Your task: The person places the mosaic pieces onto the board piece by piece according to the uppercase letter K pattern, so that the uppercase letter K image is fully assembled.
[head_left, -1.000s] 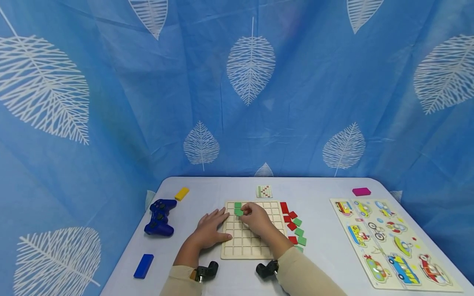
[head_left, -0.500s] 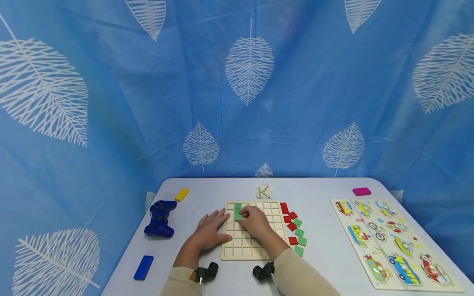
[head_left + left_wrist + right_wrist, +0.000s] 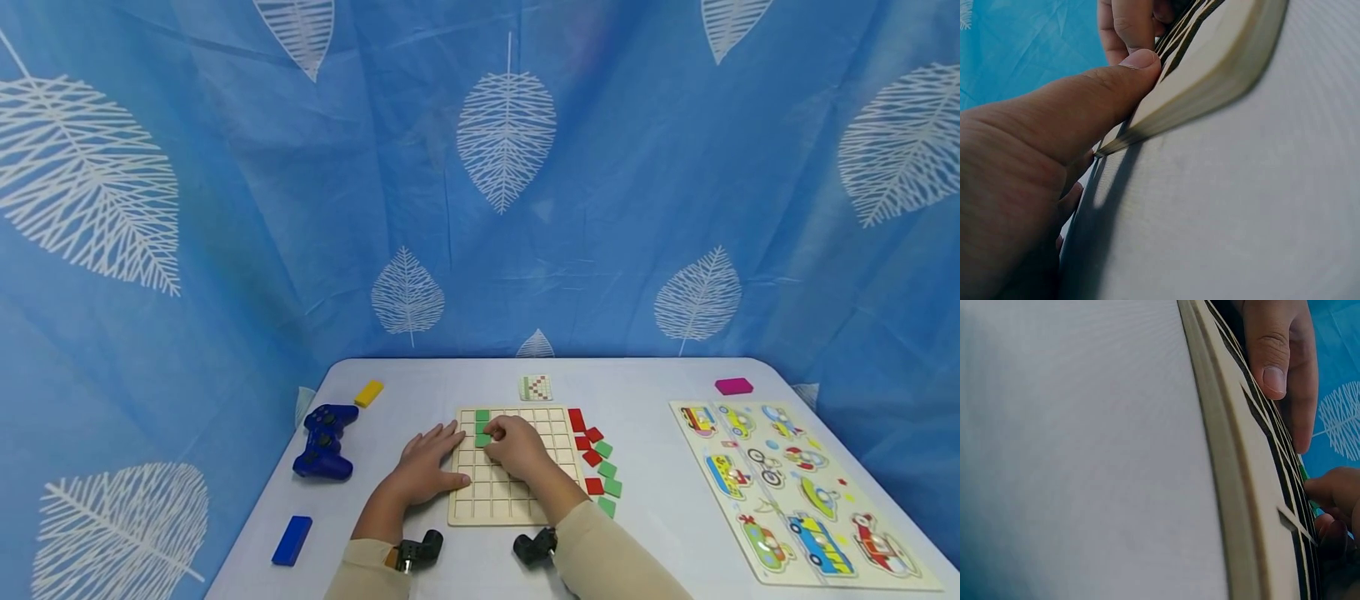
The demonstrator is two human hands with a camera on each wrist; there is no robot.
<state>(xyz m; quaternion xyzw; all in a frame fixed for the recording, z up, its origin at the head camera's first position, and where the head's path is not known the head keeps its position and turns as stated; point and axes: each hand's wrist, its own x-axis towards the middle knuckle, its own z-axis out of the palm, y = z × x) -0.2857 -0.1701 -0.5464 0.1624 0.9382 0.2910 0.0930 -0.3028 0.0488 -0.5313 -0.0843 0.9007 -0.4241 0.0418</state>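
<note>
A square wooden grid board point(image 3: 480, 507) lies on the table. In its upper left, green square tiles point(image 3: 482, 415) stand in one column of cells. My left hand point(image 3: 423, 468) rests along the board's left side with fingers spread; its thumb point(image 3: 1138, 59) presses on the board's rim in the left wrist view. Over the board, my right hand point(image 3: 519, 450) has curled fingers, with thumb and index finger at the right edge of the lowest green tile point(image 3: 482, 441) in the column. In the right wrist view a bit of green shows by those fingertips point(image 3: 1317, 487); their exact grip is partly hidden.
Loose red tiles point(image 3: 576, 419) and green tiles point(image 3: 612, 488) lie along the board's right side. A pattern card point(image 3: 536, 387) sits behind it. Left are a blue game controller point(image 3: 324, 442), a yellow block point(image 3: 368, 393) and a blue block point(image 3: 292, 540). Right are a vehicle puzzle point(image 3: 795, 492) and magenta block point(image 3: 733, 387).
My right hand has come slightly down toward me, and the green tile at its fingertips now lies flat beneath the others in the column. My left hand has stayed in place.
</note>
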